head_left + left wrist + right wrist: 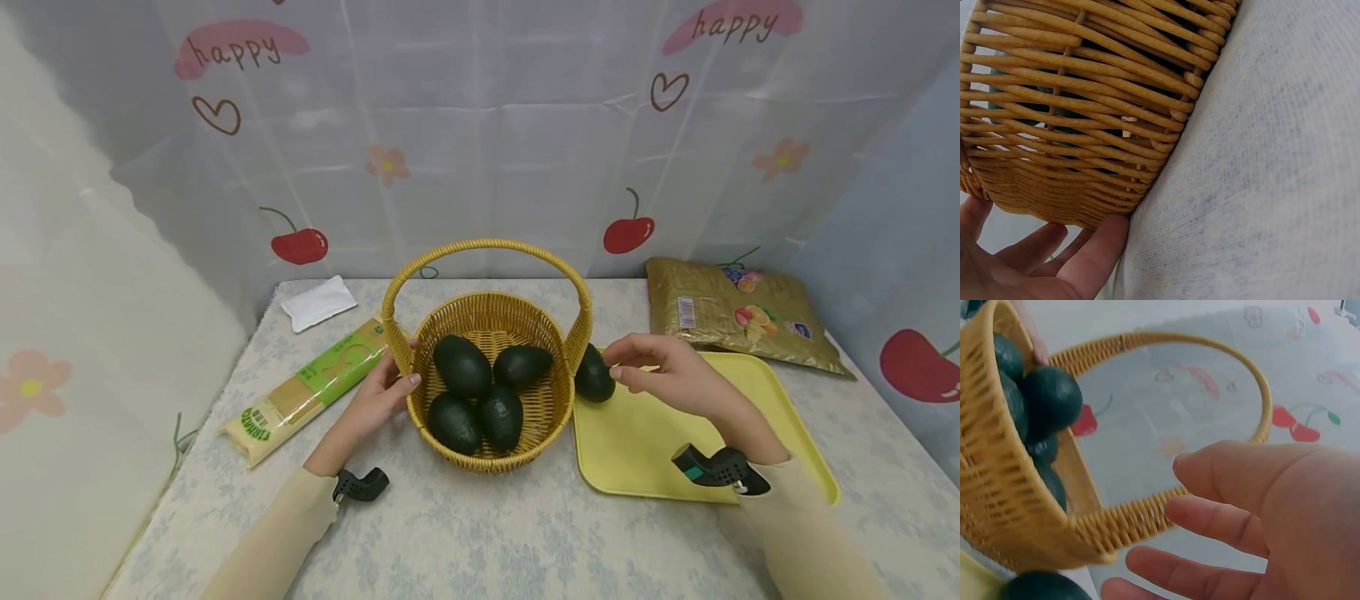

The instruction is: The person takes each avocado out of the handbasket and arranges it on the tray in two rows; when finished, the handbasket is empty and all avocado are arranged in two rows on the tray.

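A yellow wicker basket with a tall hoop handle stands upright at the centre of the table, holding several dark green avocados. My left hand rests against its left side; in the left wrist view the extended fingers touch the woven outer wall. Another avocado lies outside, on the tray's left edge beside the basket. My right hand is over the yellow tray, its fingertips right at this avocado. The right wrist view shows the fingers relaxed and spread, with nothing between them.
A green-and-yellow packet of noodles lies left of the basket, near a small white packet at the back. A gold bag with fruit pictures lies behind the tray. Printed curtains close off the back and sides.
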{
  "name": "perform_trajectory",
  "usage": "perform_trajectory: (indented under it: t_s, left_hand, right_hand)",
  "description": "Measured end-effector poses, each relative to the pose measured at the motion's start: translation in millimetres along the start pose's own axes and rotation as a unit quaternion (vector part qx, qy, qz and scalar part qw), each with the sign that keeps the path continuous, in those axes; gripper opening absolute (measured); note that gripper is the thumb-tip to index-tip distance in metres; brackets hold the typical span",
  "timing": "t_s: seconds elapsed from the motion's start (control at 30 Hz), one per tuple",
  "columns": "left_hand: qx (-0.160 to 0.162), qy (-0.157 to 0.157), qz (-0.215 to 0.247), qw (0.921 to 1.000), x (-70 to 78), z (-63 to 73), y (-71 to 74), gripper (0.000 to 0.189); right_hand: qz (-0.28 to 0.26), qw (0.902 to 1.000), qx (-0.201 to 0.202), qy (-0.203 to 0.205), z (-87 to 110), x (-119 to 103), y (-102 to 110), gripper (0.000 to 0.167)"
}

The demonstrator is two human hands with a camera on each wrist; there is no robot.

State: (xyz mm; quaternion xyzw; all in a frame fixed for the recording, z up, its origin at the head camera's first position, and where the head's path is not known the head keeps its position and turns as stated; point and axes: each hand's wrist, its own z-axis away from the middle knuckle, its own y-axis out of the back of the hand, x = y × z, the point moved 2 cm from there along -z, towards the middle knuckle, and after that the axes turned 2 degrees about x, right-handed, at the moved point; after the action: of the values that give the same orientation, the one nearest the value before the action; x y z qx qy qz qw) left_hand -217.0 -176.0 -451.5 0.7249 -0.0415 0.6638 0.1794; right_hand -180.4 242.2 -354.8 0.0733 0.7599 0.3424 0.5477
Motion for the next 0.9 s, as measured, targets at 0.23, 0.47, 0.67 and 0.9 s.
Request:
perform_trajectory:
  t_s: [0.23,0.47,0.67,0.9]
  left_hand:
    - [0.009,0.007,-0.014,0.9998,-0.3,1.5,5.1,0.059]
    - [0.0,0.006,0.0,1.0,2.5,2.5,5.9,0.061]
    - [0.003,0.009,0.005,0.9999,1.6,1.0,3.5,0.06]
    - [0.004,0.013,0.006,0.9999,2.2,0.3,-1.1,0.061]
  right_hand:
    - [-0.017,0.9969,-0.037,0.067,-7.4,-18,-35,0.022]
    - [0.001,0.9936,-0.052,0.101,-23.1,-40,-66,0.035]
    - [0.014,0.9947,-0.065,0.079,-45.0,-53,-86,0.047]
    - [0.051,0.9954,-0.078,0.024,-57.9,-57,-104,0.046]
